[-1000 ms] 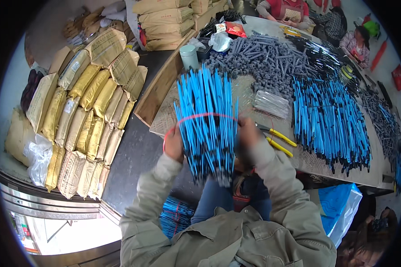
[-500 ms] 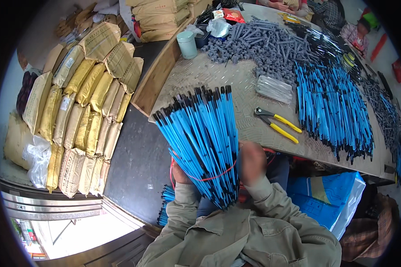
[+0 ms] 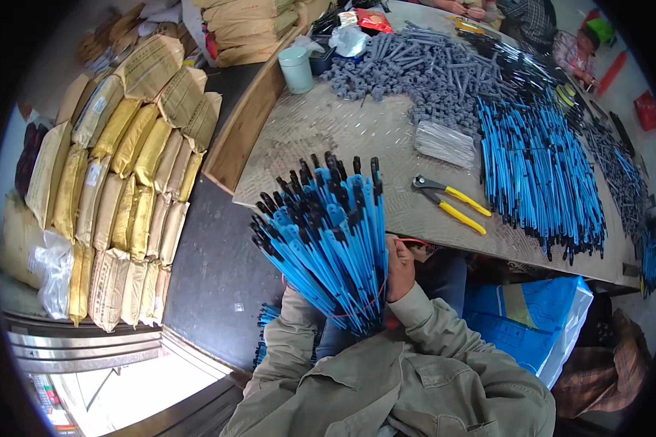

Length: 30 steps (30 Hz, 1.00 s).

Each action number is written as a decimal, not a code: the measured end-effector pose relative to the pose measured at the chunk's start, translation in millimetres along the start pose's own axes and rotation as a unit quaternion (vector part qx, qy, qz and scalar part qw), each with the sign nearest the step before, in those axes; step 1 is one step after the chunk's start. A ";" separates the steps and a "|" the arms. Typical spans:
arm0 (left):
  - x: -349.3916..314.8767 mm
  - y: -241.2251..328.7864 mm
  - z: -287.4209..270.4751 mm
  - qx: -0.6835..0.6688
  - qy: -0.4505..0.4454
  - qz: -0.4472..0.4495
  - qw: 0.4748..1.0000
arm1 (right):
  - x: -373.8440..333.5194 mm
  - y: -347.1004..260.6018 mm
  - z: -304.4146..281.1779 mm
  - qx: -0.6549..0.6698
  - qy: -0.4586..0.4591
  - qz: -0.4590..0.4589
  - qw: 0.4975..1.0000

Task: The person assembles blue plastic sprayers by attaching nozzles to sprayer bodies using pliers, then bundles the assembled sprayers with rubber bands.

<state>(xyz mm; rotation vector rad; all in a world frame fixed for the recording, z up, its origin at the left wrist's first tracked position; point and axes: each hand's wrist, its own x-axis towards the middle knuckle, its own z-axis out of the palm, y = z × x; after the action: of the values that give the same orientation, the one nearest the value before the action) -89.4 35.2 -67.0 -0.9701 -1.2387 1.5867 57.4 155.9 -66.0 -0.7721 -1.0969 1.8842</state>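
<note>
A thick bundle of slim blue strips with black tips (image 3: 328, 233) stands tilted in front of me, fanned out at the top. A red cord (image 3: 368, 304) loops around its lower part. Behind the bundle's left side is my left hand (image 3: 290, 290), supporting it; its fingers are almost wholly hidden. At the right side, my right hand (image 3: 401, 269) is closed, thumb and fingers pinching the red cord, whose end sticks out to the right above the knuckles. Cutting pliers with yellow handles (image 3: 452, 204) lie on the table beyond that hand.
Across the table (image 3: 299, 131) are a heap of grey plastic plugs (image 3: 430, 73), clear thin rods (image 3: 444, 144), more blue strips (image 3: 539, 175) and a pale green canister (image 3: 296, 69). Stacked packages (image 3: 124, 167) stand left, a blue bag (image 3: 525, 313) right. Other people (image 3: 576, 54) sit at the far side.
The bundle's top has tipped a little toward me, showing more of the black tips. My right hand has gone from a blurred flat pose beside the bundle to a pinch on the cord.
</note>
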 end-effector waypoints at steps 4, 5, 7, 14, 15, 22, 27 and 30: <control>-77.9 -4.7 -9.4 0.245 -0.102 0.004 0.964 | -10.4 -4.2 5.3 0.021 -0.076 0.007 0.997; -98.9 -7.3 -7.0 0.326 -0.134 0.006 0.936 | -17.7 -17.0 16.4 0.018 -0.075 -0.004 0.997; -80.5 -23.7 31.4 0.474 -0.194 0.005 0.859 | -22.7 -46.0 36.5 0.016 -0.079 -0.021 0.997; 68.0 -129.8 107.3 0.844 -0.350 -0.019 0.406 | 40.0 -181.1 124.0 0.048 -0.140 -0.244 0.959; 106.5 -152.0 125.6 0.872 -0.362 -0.018 0.329 | 54.3 -195.3 132.1 0.064 -0.150 -0.270 0.949; 202.8 -147.4 135.3 0.891 -0.394 -0.051 0.219 | 158.8 -181.8 115.4 0.097 -0.212 -0.264 0.936; 234.9 -74.5 169.6 0.881 -0.330 -0.046 0.337 | 169.3 -133.2 124.8 0.149 -0.168 -0.127 0.966; 253.7 -71.7 123.9 0.861 -0.323 -0.121 0.373 | 179.0 -140.4 87.9 0.108 -0.158 -0.147 0.970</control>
<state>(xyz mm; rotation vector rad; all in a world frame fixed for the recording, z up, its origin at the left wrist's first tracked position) -272.1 247.9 12.2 1.2512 0.4404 1.8589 -53.9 317.6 78.7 -0.1749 -1.1036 1.8663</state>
